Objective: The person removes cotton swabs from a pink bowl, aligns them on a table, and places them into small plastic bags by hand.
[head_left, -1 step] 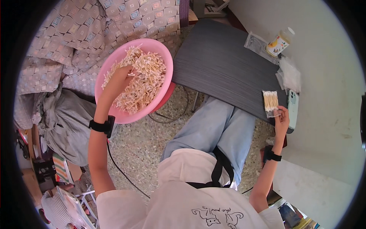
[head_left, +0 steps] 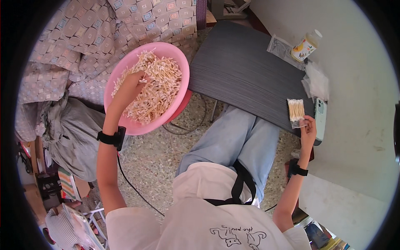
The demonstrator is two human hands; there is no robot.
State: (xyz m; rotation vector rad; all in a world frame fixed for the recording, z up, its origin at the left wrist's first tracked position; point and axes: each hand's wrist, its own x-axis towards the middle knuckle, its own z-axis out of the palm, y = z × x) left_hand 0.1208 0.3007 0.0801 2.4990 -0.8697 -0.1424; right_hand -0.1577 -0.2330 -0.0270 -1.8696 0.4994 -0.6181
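Speckled floor lay under a dark ribbed tabletop (head_left: 241, 79). Left hand (head_left: 129, 87) dug, fingers curled, into loose cotton swabs in a round pink plastic basin (head_left: 179, 66) at far left; right hand (head_left: 308, 127) pinched a clear packet of swabs (head_left: 296, 111), lengthwise away, at the table's right edge.

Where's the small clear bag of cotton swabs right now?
In the head view, the small clear bag of cotton swabs lies on the right edge of the dark grey table, held by the right hand, just left of the phone.
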